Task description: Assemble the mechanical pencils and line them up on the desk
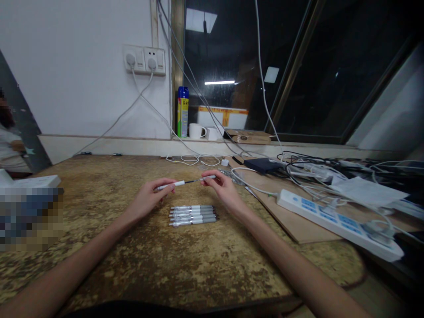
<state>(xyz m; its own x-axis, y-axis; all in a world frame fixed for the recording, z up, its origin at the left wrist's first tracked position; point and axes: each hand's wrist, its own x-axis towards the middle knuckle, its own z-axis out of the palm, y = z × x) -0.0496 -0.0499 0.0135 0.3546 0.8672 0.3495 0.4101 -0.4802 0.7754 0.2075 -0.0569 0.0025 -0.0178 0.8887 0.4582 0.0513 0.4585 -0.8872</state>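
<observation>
My left hand [155, 193] pinches a white pen barrel [179, 183], from whose right end a thin dark refill [192, 181] sticks out. At the other end, my right hand [220, 187] holds a grey pen part [208, 177] between thumb and fingers, close to the refill's tip. Whether the refill touches that grey part I cannot tell. Just below both hands, several white and grey pens [192, 215] lie side by side in a row on the worn wooden table [159, 265].
At the right, a white power strip [338, 221] and tangled cables rest on a brown board [281, 216]. A dark flat box [263, 165] sits behind. A spray can [183, 112] and white mug [196, 130] stand on the windowsill. Part of another person [11, 150] shows far left.
</observation>
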